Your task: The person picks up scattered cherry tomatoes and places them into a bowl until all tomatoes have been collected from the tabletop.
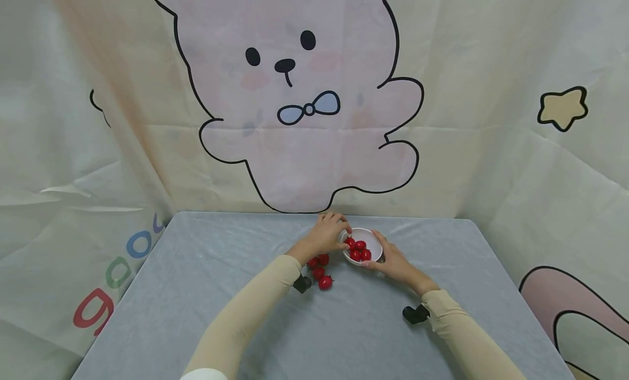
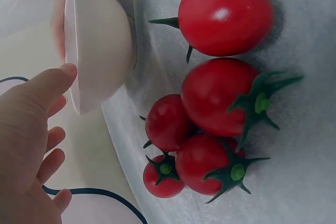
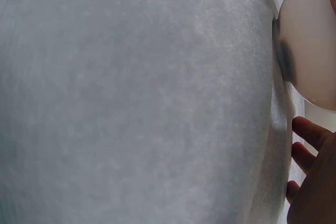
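A white bowl point(image 1: 375, 250) stands near the far edge of the table with several red cherry tomatoes point(image 1: 361, 245) in it. My right hand point(image 1: 395, 264) grips the bowl from the right, thumb at its near rim and fingers round the far side. Over the bowl's left rim reaches my left hand point(image 1: 325, 235), thumb and fingers apart around a tomato inside. In the left wrist view, the left thumb point(image 2: 50, 85) lies at the rim, with no red between it and the fingers. Several more tomatoes with green stalks point(image 2: 218, 95) lie clustered on the table below the left wrist.
A grey-blue cloth covers the table point(image 1: 354, 325). Behind it hangs a curtain point(image 1: 437, 161) printed with a bear, and more printed cloth encloses both sides. Each wrist bears a black device point(image 1: 415, 314).
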The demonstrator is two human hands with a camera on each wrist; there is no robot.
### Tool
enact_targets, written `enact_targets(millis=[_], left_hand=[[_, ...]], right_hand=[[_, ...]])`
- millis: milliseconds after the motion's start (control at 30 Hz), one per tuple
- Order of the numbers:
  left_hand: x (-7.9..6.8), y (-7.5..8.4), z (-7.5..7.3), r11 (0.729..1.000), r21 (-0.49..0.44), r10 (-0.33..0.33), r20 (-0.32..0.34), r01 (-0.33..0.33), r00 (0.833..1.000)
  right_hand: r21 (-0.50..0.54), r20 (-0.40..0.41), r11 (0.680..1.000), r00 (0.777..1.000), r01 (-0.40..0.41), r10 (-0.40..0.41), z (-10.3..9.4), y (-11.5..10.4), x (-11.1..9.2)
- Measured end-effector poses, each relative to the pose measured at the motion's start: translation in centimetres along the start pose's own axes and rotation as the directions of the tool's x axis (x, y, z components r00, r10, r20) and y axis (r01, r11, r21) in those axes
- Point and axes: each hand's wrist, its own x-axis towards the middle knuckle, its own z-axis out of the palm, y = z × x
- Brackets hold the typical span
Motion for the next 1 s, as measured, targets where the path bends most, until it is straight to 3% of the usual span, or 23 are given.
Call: enact_targets(millis=[400,1000], left_hand=[[-0.4,-0.5,-0.1,0.998,-0.059,-0.013,-0.01,0.013,1.0],[-2.2,-3.3,-1.1,0.985,-0.167,-0.046,-0.049,0.038,0.998]], right_hand=[[-0.009,0.01,1.0,1.0,-0.007,0.008,0.0,0.0,0.0],[0.003,0.007,1.0,1.0,0.013,-0.013,0.0,0.2,0.1]])
